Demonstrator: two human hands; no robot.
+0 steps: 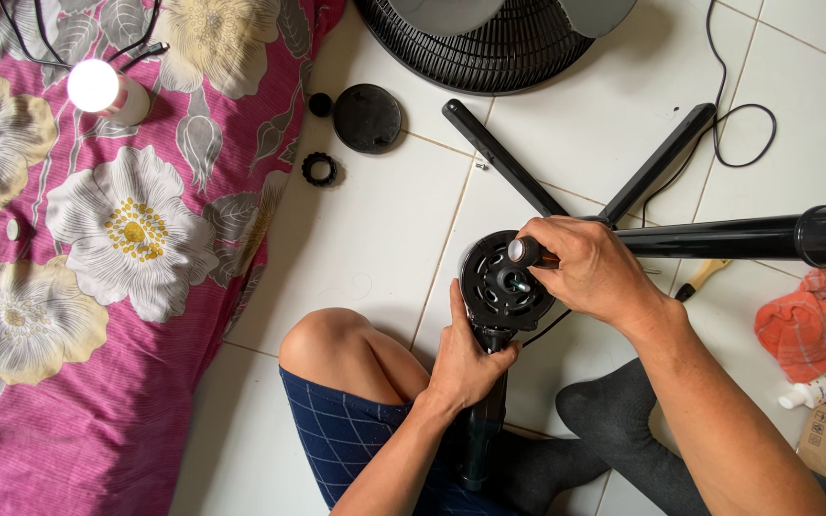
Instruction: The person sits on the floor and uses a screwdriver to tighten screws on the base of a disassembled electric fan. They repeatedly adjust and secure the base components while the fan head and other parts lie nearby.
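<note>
Knees and dark socks frame the work on the white tiled floor [375, 229]. At far left a pink floral cloth [97, 287] is spread. Beside it, the left hand [466, 358] is closed around the round black fan base [501, 284], and the right hand [590, 272] is wrapped on a screwdriver handle [525, 251] pressed into its hub. The base is best kept steady and the tool held square.

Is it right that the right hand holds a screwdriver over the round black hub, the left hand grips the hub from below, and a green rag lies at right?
Rag is orange, not green, per the head view. Right hand, screwdriver, hub and left hand are as stated.
</note>
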